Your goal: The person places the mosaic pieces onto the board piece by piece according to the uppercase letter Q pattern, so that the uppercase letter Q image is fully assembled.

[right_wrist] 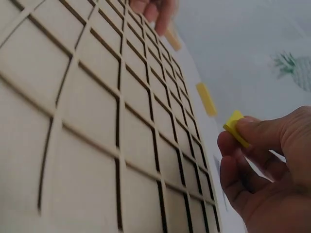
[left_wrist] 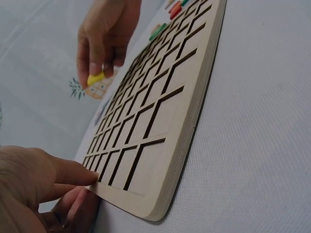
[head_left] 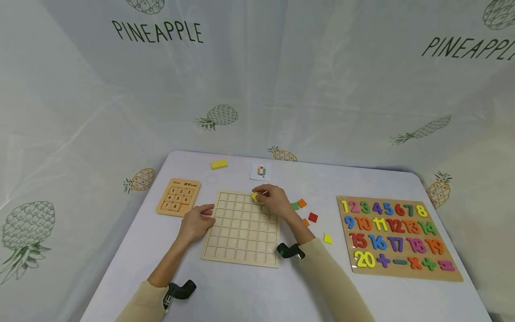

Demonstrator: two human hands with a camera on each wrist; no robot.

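A wooden grid board (head_left: 241, 228) lies on the table with its squares bare. My right hand (head_left: 275, 200) pinches a small yellow piece (head_left: 255, 196) over the board's far edge; the right wrist view shows this yellow piece (right_wrist: 235, 127) between thumb and fingertips of the hand (right_wrist: 272, 165), raised off the grid. At the board's left edge rests my left hand (head_left: 196, 222), its fingertips touching the rim. In the left wrist view, the fingers of that hand (left_wrist: 39, 179) lie loosely bent against the board's edge (left_wrist: 160, 194).
Green, orange and red pieces (head_left: 313, 218) and a yellow one (head_left: 327, 238) lie right of the board. Farther right is a colourful number board (head_left: 402, 275). A wooden number puzzle (head_left: 178, 197) stands left; a yellow block (head_left: 219, 164) and a patterned card (head_left: 261, 171) lie behind.
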